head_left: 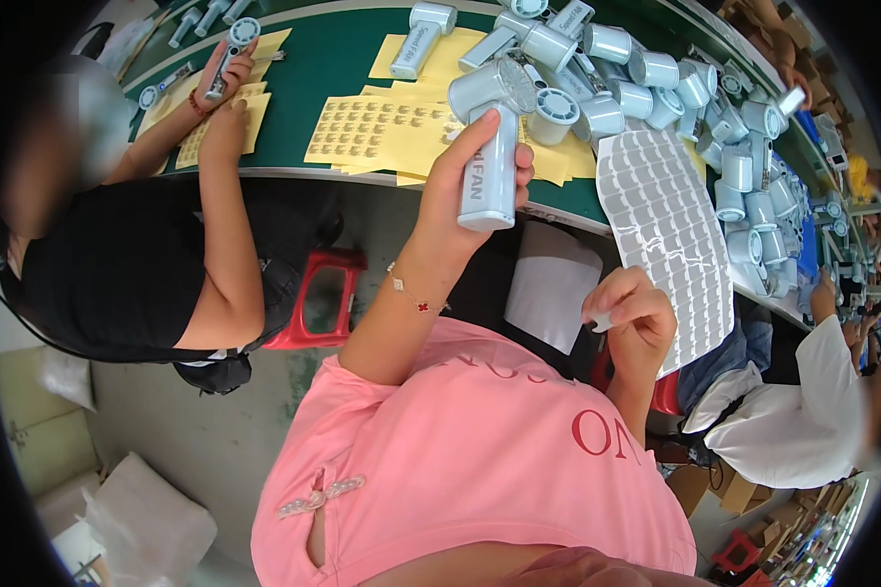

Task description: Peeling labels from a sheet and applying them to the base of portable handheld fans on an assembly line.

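We hold a pale blue handheld fan in our left hand, the fingers wrapped around its handle, its head toward the green desk. Our right hand is nearly shut, pinching a small pale piece between the fingertips, well apart from the fan. We judge that this piece is already off a backing, with its placing not yet done. Rows of labels remain on the grey-and-white sheet beside the right hand. Many more fans lie in the heap; we cannot tell which are finished.
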Motion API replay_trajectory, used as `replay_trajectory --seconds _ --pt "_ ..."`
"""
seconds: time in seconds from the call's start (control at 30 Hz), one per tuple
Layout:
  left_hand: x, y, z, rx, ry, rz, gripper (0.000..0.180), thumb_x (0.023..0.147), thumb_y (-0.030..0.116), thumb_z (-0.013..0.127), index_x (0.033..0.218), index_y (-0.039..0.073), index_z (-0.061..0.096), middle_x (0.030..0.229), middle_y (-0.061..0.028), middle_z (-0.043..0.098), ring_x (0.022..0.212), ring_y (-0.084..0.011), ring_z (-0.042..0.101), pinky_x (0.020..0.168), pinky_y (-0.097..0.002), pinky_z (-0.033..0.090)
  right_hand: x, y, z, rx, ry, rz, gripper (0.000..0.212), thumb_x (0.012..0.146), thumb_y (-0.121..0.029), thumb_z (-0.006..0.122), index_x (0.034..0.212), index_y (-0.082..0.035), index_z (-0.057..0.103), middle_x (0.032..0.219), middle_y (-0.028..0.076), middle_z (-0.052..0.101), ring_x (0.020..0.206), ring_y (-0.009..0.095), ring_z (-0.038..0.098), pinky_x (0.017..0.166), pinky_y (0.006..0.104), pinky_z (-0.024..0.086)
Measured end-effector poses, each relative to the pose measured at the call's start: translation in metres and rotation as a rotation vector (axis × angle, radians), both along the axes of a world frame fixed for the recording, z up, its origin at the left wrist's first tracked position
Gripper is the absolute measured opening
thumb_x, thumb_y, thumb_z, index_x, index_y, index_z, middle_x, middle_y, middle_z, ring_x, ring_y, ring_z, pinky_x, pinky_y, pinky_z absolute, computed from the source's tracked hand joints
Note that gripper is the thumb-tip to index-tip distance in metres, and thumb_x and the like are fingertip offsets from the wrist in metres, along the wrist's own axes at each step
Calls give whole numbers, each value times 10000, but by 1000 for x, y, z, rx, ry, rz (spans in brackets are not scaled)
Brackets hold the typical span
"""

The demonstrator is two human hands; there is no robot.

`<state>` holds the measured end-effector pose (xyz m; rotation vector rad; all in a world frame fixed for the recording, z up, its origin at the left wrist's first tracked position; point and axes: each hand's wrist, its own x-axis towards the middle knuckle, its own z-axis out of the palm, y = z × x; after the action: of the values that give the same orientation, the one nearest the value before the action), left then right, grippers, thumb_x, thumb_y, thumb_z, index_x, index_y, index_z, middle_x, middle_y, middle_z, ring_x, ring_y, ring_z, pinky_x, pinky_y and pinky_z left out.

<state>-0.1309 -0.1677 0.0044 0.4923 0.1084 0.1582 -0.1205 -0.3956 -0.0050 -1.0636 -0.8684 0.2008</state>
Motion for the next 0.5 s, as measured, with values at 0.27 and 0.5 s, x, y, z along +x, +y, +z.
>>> replay_trajectory --seconds 0.27,0.5 --pt "-6 -7 -7 59 64 -71 551 976 448 452 1243 -33 476 1007 -128 605 933 -195 606 698 -310 543 -12 2 18 -386 305 -156 198 791 56 690 977 52 623 869 98 597 746 143 602 666 248 507" --pt "-3 -18 -16 -277 -1 -211 514 919 465 529 1037 -35 532 808 -74 507 707 -154 484 535 -250 391 -8 21 18 -216 87 -47 151 785 76 682 919 13 654 1028 136 557 848 124 585 706 239 510"
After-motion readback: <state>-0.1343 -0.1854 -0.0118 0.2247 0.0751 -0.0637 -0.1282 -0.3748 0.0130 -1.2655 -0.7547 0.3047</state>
